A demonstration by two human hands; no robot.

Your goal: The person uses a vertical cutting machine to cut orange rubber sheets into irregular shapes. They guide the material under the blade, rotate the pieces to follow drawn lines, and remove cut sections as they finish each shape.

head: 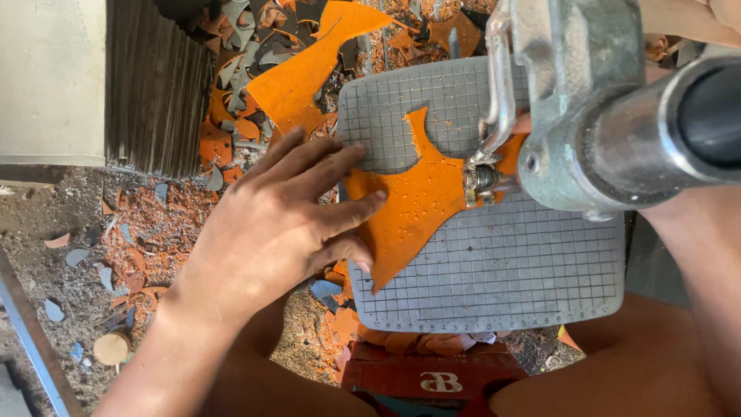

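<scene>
My left hand (270,224) lies flat, fingers spread, with the fingertips pressing the left edge of an orange sheet (417,208) that has curved cut-outs. The sheet rests on a grey gridded cutting mat (509,270). A grey metal press (571,116) with a thick dark-tipped lever (695,116) stands over the mat, its punch tip (482,179) on the sheet's right edge. My right forearm (702,262) rises behind the lever. Only a bit of my right hand (695,19) shows at the top right, so its grip is hidden.
A large orange offcut (297,77) and several grey and orange scraps litter the ground behind and to the left of the mat. A stack of dark thin sheets (158,85) stands beside a pale block (50,77). Below the mat is a red box (432,374).
</scene>
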